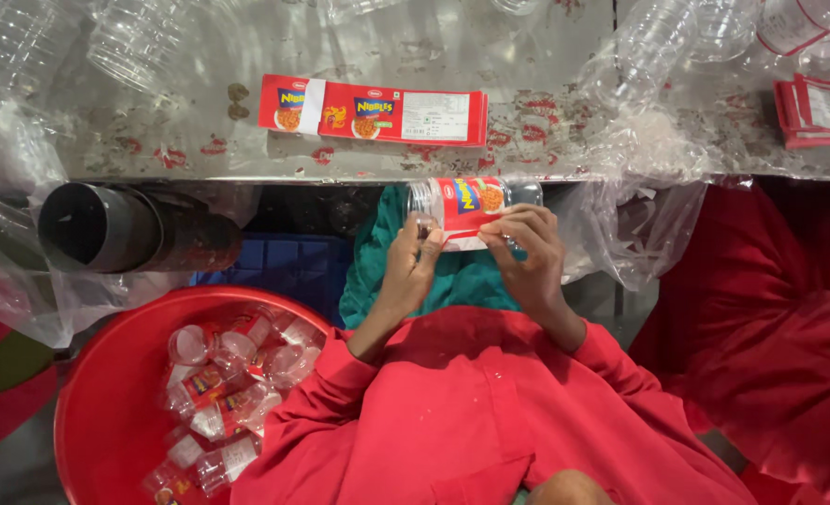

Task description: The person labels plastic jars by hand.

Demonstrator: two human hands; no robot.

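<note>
Here both hands are closed on one clear plastic jar [472, 204], held on its side just below the front edge of the table [527, 65] and above the person's lap. The left hand [409, 269] grips the jar's end near the open mouth, while the right hand [527, 254] pinches the loose edge of the red label [468, 208] against the jar's wall with fingertips and thumb. To do this wrapping well, I judge the label should be kept square to the jar, pulled snug, and pressed down from the middle outward so no crease or slack forms at the seam; the left hand should hold the jar firm so it does not roll. On the table, straight ahead, lies a flat stack of red labels [374, 110], and a second, smaller pile of labels [819, 112] lies at the far right. Bare clear jars [134, 42] lie scattered along the table's back, some in thin plastic bags. The tabletop is dull grey metal, scuffed and flecked with red. Down at the left stands a red tub [97, 393] holding labelled jars [232, 393], and a dark pipe-like roll [106, 227] lies under the table's edge. A teal cloth [461, 281] covers the lap, and red fabric [761, 327] is heaped to the right.
</note>
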